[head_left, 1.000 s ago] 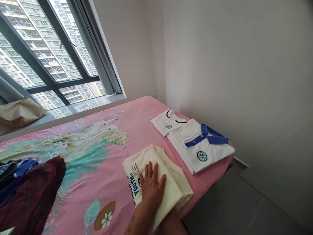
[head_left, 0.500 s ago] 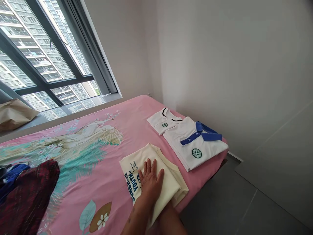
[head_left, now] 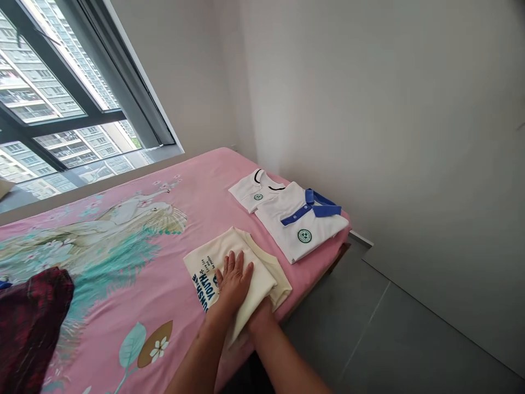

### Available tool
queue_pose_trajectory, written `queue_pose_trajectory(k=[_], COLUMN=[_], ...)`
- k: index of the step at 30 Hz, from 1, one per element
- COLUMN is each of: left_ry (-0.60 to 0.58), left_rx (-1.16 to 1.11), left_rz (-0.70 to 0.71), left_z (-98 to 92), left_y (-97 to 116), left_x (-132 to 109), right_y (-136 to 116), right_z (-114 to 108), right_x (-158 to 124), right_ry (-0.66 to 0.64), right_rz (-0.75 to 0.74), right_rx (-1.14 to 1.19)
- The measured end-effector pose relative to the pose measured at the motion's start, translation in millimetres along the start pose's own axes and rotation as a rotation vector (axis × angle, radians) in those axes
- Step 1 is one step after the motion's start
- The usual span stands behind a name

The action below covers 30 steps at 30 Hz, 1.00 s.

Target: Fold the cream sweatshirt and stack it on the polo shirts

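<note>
A folded cream T-shirt with blue lettering lies near the bed's right edge. My left hand rests flat on top of it, fingers stretched out together. My right hand reaches in under the shirt's near edge; only the wrist shows and the fingers are hidden by the cloth. Beyond the cream shirt lie two folded white polo shirts, one with a blue collar and one with black trim.
The bed has a pink sheet printed with a teal and white picture. A dark red garment lies at the left. A large window is behind the bed. Grey floor and a white wall are on the right.
The view has swung right and up, so everything sits further left. My right forearm has come into sight under the cream shirt's near edge. My left hand stays flat on the shirt.
</note>
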<state>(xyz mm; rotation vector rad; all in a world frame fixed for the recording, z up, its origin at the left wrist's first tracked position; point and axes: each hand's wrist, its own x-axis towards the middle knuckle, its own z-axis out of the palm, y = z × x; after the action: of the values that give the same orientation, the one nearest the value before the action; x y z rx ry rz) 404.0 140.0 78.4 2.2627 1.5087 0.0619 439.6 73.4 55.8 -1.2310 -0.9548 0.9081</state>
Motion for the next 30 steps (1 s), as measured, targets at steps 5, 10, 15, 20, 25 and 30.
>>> queue_pose_trajectory(k=[5, 10, 15, 20, 25, 30], left_ry=[0.033, 0.245, 0.141, 0.126, 0.355, 0.327], left_rx=[0.061, 0.186, 0.096, -0.003, -0.048, 0.102], left_rz=[0.03, 0.083, 0.09, 0.103, -0.025, 0.144], left_z=[7.8, 31.5, 14.1, -39.3, -42.4, -21.0], left_y=[-0.3, 7.2, 11.0, -38.7, -100.1, -95.6], left_x=[-3.4, -16.0, -17.5, -26.4, -61.2, -83.0], right_y=[-14.0, 2.5, -3.1, -51.3, -75.2, -39.4], right_z=[-30.0, -73.6, -88.6, -77.8, -42.0, -12.5], right_x=[-44.5, -103.2, -118.2, -84.7, -22.6, 26.6], right_ry=[-0.032, 0.163, 0.429, 0.179, -0.111, -0.314], right_rz=[0.311, 0.639, 0.438, 0.05, -0.257, -0.132], right_rx=[0.547, 0.846, 0.512, -0.034, -0.527, -1.032])
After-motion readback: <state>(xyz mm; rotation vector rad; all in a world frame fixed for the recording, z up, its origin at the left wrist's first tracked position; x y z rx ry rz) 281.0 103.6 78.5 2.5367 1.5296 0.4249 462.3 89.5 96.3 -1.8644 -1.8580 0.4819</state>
